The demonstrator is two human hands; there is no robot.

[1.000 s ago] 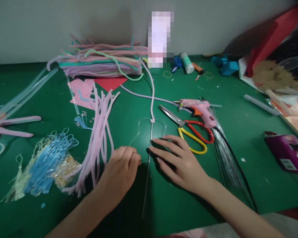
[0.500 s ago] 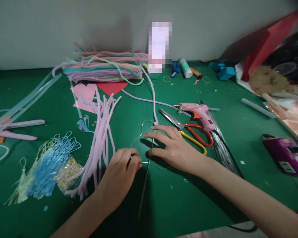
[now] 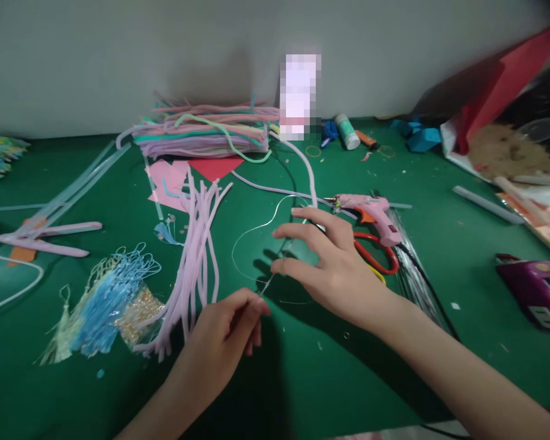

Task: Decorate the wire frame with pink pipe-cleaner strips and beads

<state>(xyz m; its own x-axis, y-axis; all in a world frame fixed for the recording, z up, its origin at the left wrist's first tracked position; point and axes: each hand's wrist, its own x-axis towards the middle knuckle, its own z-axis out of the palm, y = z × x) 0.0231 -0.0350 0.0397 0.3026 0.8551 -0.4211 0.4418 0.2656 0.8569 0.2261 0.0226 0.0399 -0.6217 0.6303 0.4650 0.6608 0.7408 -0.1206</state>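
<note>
At frame center, thin wire (image 3: 267,283) is pinched by the left hand (image 3: 233,324); the right hand (image 3: 333,263) is held spread, near scissors (image 3: 396,261). Between the forearms, green tabletop (image 3: 321,388) is exposed toward the lower edge.

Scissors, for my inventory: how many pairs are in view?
1: the scissors, beside the pink glue gun, partly hidden behind the right hand. More may be hidden elsewhere.

On the table (image 3: 311,379), tassels (image 3: 103,311) lie left of my left hand (image 3: 231,321); beyond my right hand (image 3: 332,260), a glue gun (image 3: 376,215) lies behind scissors (image 3: 396,260).
</note>
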